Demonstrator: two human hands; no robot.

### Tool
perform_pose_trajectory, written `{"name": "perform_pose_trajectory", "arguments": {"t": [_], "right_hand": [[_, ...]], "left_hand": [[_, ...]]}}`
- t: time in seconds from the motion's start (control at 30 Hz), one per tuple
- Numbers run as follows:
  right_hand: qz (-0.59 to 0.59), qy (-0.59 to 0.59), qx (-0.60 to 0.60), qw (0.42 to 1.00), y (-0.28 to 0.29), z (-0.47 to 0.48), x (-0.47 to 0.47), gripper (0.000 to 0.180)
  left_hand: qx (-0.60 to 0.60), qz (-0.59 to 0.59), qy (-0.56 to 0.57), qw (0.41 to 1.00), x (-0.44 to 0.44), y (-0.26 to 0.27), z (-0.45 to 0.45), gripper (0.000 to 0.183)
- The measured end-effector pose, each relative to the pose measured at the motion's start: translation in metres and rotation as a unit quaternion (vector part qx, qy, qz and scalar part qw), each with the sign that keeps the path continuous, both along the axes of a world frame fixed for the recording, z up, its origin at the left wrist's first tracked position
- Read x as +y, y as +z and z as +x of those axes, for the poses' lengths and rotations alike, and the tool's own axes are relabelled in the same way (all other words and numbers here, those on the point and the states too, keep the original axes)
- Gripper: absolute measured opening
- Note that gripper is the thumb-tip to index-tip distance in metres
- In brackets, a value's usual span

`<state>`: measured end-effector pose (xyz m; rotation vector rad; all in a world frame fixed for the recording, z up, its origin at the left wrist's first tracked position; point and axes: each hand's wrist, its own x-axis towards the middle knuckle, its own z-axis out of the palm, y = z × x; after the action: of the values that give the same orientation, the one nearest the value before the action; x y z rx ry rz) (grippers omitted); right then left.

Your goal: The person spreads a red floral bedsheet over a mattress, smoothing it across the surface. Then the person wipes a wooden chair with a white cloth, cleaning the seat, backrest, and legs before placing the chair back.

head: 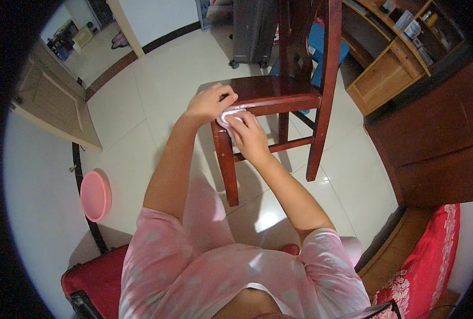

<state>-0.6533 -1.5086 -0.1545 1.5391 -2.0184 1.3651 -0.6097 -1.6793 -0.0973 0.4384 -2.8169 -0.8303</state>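
A dark red-brown wooden chair (276, 89) stands upright in front of me, its backrest to the right. My left hand (212, 103) rests on the near left corner of the seat, its fingers curled over the top surface. Just below and to the right, my right hand (249, 133) grips a white and pink cloth (227, 118) and presses it against the seat's side rail, close to the top of the front leg. Part of the cloth hangs down behind my right fingers.
A pink plastic basin (95, 196) leans by the left wall, near an open door (57, 99). Beyond the chair stands a dark suitcase (252, 36) on wheels. A wooden desk (391, 75) is at upper right, a bed with a red cover (423, 255) at lower right, a red seat (97, 279) at lower left.
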Motion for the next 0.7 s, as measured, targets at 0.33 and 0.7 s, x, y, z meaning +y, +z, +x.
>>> {"name": "perform_pose_trajectory", "arguments": {"t": [0.33,0.7], "right_hand": [[0.214,0.105,0.060,0.969,-0.086,0.041,0.045,0.044],[0.331,0.190,-0.004,0.924,-0.217,0.078,0.158,0.031]], "left_hand": [[0.014,0.015,-0.002,1.000,-0.005,-0.007,-0.002,0.034],[0.018,0.003,0.003,1.000,0.002,-0.003,-0.005,0.031]]}}
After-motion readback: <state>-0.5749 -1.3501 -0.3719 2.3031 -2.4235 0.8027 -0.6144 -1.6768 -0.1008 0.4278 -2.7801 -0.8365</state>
